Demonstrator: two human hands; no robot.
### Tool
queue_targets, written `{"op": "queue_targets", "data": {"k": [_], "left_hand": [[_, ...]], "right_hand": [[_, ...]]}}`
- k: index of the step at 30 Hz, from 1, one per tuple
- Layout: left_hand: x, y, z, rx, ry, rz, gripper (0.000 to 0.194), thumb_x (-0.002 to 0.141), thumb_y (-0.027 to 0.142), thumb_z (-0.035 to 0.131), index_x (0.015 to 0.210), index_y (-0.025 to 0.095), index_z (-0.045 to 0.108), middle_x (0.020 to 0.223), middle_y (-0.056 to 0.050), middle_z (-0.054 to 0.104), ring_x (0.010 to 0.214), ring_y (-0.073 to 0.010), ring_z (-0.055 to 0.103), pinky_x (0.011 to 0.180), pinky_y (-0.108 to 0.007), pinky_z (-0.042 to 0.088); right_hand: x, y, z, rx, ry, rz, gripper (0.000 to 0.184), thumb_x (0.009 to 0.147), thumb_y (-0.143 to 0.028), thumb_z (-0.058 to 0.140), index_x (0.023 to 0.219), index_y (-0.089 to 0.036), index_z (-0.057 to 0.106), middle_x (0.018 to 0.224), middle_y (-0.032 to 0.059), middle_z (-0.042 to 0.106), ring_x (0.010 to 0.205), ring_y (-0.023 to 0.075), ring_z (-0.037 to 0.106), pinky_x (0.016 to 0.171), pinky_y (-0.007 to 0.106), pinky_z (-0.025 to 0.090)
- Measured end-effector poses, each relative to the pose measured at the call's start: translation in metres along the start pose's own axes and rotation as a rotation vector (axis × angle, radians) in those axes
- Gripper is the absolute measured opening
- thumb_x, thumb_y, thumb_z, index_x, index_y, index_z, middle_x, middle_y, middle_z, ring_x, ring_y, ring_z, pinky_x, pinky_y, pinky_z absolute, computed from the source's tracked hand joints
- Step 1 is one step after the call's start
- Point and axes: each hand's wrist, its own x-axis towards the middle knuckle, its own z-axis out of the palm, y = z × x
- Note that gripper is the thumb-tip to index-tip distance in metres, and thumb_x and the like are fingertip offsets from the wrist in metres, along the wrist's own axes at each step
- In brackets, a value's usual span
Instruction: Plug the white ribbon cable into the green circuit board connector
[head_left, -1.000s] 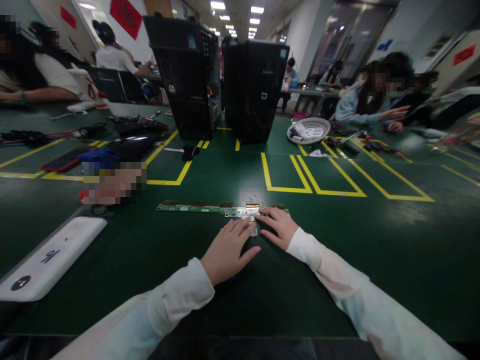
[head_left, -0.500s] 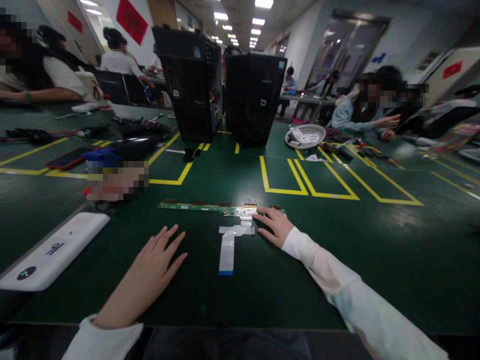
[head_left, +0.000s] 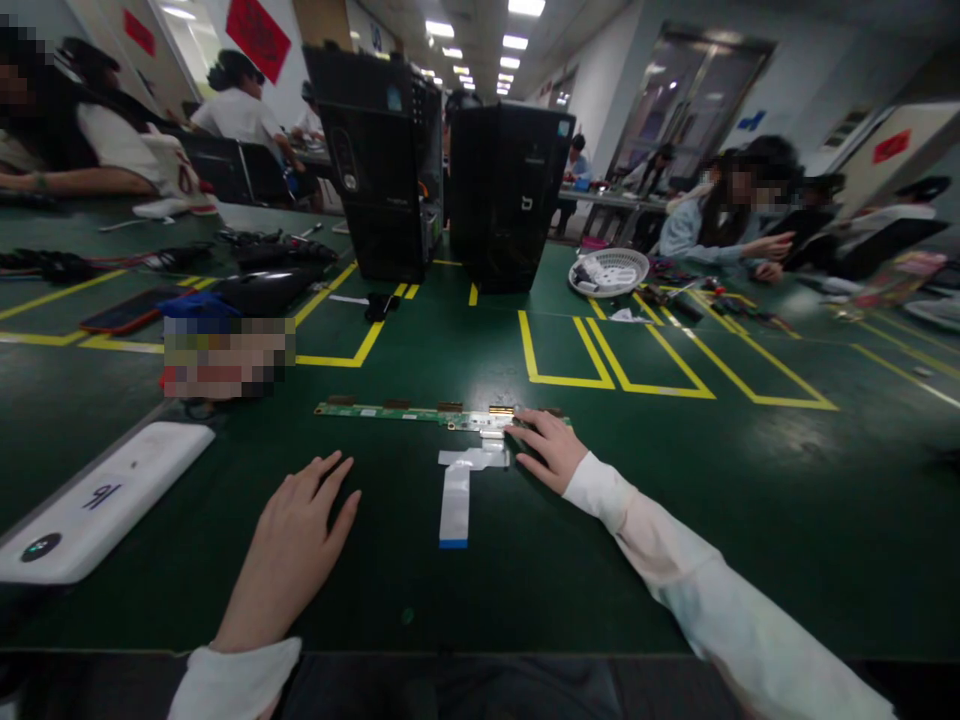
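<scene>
A long, narrow green circuit board [head_left: 409,411] lies across the green table in front of me. From its middle a white flat ribbon cable [head_left: 455,505] bends down toward me and ends in a blue tip. My right hand [head_left: 546,450] rests at the board's right part, fingers stretched out over it, covering some of that end. Whether the fingertips press on the board I cannot tell. My left hand [head_left: 300,545] lies on the table left of the cable, fingers apart, touching neither cable nor board.
A white device [head_left: 105,500] marked 16 lies at the left. Two black computer towers [head_left: 499,200] stand behind the board. A white basket [head_left: 607,285] with small parts sits at back right, near yellow tape outlines [head_left: 570,380]. Other people sit at both sides.
My left hand has shifted slightly left, away from the ribbon cable. My right hand, the board and the cable have stayed where they were.
</scene>
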Motion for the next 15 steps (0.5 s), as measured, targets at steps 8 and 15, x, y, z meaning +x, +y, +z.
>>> {"op": "queue_targets", "data": {"k": [8, 15], "left_hand": [[-0.001, -0.001, 0.001, 0.003, -0.009, -0.006, 0.059, 0.096, 0.05, 0.027, 0.131, 0.011, 0.054, 0.135, -0.017, 0.055, 0.125, -0.0339, 0.051, 0.104, -0.053, 0.042], [-0.001, -0.002, 0.001, -0.018, -0.015, -0.018, 0.056, 0.095, 0.048, 0.029, 0.13, 0.012, 0.055, 0.135, -0.016, 0.055, 0.124, -0.0334, 0.052, 0.104, -0.052, 0.043]], "right_hand": [[0.01, -0.024, -0.005, 0.098, -0.113, -0.074, 0.05, 0.095, -0.05, 0.042, 0.135, -0.023, 0.055, 0.147, 0.0158, 0.035, 0.136, 0.0309, 0.032, 0.109, 0.053, 0.033], [0.011, -0.027, -0.005, 0.04, -0.193, -0.007, 0.048, 0.095, -0.048, 0.044, 0.137, -0.025, 0.054, 0.146, 0.0167, 0.038, 0.135, 0.0317, 0.036, 0.108, 0.055, 0.033]]}}
